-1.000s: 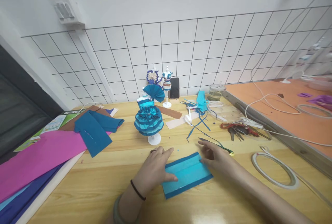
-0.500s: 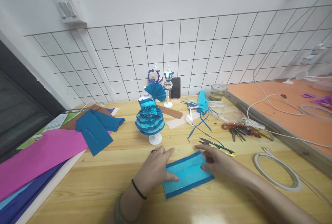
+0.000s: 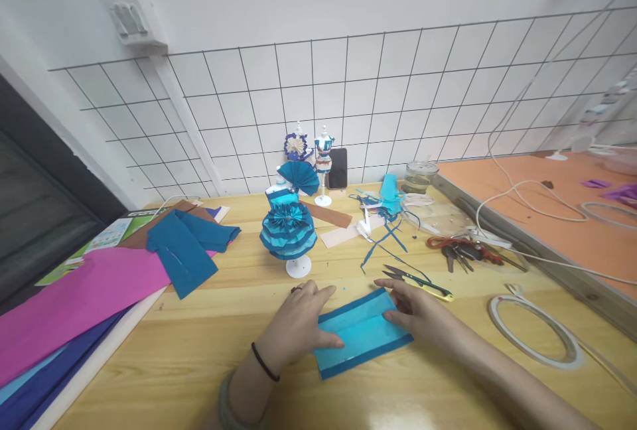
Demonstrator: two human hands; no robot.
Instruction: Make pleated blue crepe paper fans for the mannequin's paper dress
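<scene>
A light-blue rectangle of crepe paper [image 3: 351, 334] with dark teal bands along its long edges lies on the wooden table in front of me. My left hand [image 3: 298, 324] rests over its left end, thumb laid on the paper and index finger spread away from it. At the right end, my right hand [image 3: 413, 307] has its thumb on top of the paper, while some of its curled fingers are hidden at the edge. Behind the hands stands a small dress form [image 3: 288, 231] in a ruffled teal paper dress with a pleated fan. Scissors [image 3: 418, 283] lie just beyond the right hand.
A roll of tape [image 3: 535, 332], keys [image 3: 460, 254] and teal paper scraps [image 3: 391, 196] lie to the right. Pink paper [image 3: 99, 284] and teal paper [image 3: 186, 257] are piled on the left. Further back are another dress form [image 3: 323, 164], a phone [image 3: 338, 168] and a glass jar [image 3: 421, 176].
Almost nothing differs. Both hands stay on the crepe paper, its right part shifting very slightly; the whole view has drifted a little.
</scene>
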